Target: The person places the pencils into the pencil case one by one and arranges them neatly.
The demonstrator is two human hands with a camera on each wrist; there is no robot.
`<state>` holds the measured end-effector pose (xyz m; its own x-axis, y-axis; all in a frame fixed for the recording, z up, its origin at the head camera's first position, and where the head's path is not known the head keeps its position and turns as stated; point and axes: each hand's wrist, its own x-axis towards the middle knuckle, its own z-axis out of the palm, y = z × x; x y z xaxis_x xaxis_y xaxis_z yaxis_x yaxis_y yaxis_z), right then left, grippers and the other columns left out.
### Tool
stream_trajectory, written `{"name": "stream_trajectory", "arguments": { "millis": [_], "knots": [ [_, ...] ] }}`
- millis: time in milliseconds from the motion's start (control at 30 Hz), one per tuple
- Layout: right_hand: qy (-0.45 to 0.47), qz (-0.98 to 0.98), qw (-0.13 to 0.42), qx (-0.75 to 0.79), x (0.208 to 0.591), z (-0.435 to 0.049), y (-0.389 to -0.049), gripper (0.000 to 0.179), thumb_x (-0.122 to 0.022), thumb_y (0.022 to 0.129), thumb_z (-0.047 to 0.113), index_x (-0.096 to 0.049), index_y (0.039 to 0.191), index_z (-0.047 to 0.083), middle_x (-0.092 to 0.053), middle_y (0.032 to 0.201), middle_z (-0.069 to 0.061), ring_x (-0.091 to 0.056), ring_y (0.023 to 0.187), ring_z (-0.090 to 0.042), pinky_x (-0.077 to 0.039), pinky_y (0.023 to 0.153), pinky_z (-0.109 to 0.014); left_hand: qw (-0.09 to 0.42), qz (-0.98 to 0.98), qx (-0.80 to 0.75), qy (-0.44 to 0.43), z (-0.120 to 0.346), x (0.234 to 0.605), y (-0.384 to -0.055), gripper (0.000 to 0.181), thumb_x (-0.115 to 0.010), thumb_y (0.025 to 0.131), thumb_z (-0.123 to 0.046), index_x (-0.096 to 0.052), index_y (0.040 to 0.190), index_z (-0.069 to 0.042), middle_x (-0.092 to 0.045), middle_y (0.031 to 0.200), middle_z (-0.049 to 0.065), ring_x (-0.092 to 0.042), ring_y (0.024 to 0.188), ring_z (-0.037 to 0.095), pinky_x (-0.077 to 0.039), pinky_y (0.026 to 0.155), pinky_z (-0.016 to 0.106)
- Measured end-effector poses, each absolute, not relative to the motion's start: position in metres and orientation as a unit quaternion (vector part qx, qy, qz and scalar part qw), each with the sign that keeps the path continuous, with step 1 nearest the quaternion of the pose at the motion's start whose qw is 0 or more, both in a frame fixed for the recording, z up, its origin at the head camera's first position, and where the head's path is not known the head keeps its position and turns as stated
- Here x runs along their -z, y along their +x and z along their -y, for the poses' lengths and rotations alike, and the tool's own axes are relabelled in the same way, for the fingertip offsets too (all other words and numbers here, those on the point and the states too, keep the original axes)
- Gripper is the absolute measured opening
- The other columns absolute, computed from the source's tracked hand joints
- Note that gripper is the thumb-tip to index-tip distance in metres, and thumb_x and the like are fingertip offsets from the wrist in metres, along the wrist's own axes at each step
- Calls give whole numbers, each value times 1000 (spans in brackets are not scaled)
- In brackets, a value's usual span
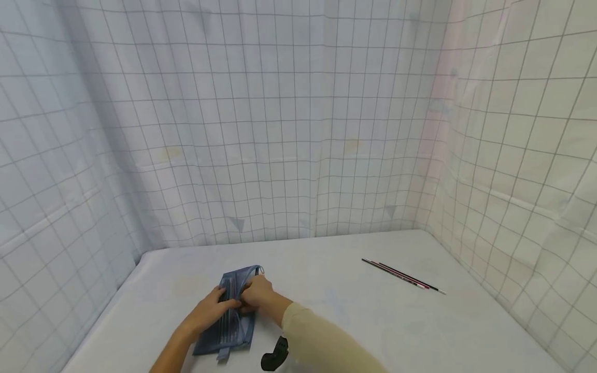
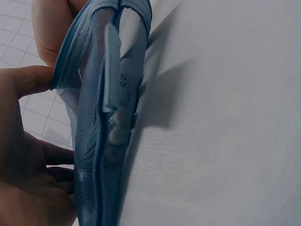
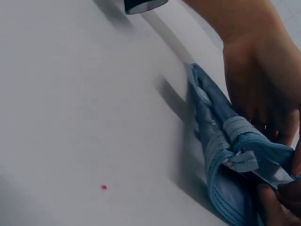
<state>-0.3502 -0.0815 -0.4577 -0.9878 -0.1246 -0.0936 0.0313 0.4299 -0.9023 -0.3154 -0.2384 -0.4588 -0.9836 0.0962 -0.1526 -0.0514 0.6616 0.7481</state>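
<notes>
left grip (image 1: 209,312), right grip (image 1: 257,291) on blue pouch (image 1: 212,341)

Soft, even light fills the head view, cool on the left curtain (image 1: 46,155) and yellowish on the right curtain (image 1: 522,155), where the grid lines bend toward the frame's edge. Small details look soft. Both wrist views strike me as dimmer, with a blue-grey cast. Soft-edged, overlapping shadows spread from the pouch (image 2: 89,155) across the white table (image 2: 225,117), and the left hand (image 2: 28,183) sits dark, slightly blurred.
</notes>
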Motion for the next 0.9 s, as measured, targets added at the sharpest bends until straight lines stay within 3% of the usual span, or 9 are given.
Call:
{"name": "stream_trajectory", "arguments": {
  "millis": [167, 367, 600, 900],
  "knots": [
    [-21, -795, 115, 595, 452, 71, -348, 11, -72, 86, -8, -75, 92, 1, -67, 76, -7, -68, 62, -18, -61, 57, -31, 92, -907, -411, 13, 237, 458, -315, 100, -63, 95, -54, -25, 154, 17, -10, 162, 40, -13, 145, 63, -18, 113, 75],
    [-45, -794, 138, 590, 446, 54, -348, 18, -74, 90, -4, -76, 106, 2, -68, 82, -8, -69, 71, -21, -62, 63, -37, 75, -922, -380, 25, 236, 459, -315, 98, -65, 95, -51, -28, 151, 20, -14, 160, 43, -16, 144, 64, -20, 113, 73],
    [-80, -809, 143, 564, 440, 33, -347, 13, -74, 92, -1, -76, 104, 3, -69, 88, -5, -72, 76, -22, -62, 65, -38, 65, -936, -346, 20, 232, 459, -315, 100, -68, 92, -53, -32, 149, 21, -17, 157, 45, -21, 142, 65, -23, 112, 74],
    [-117, -815, 165, 543, 433, 9, -354, 24, -76, 92, 2, -75, 115, 2, -70, 93, -5, -72, 81, -23, -62, 70, -40, 63, -938, -340, 17, 231, 458, -312, 101, -69, 91, -54, -33, 148, 21, -17, 157, 46, -22, 141, 65, -24, 112, 74]
  ]
}}
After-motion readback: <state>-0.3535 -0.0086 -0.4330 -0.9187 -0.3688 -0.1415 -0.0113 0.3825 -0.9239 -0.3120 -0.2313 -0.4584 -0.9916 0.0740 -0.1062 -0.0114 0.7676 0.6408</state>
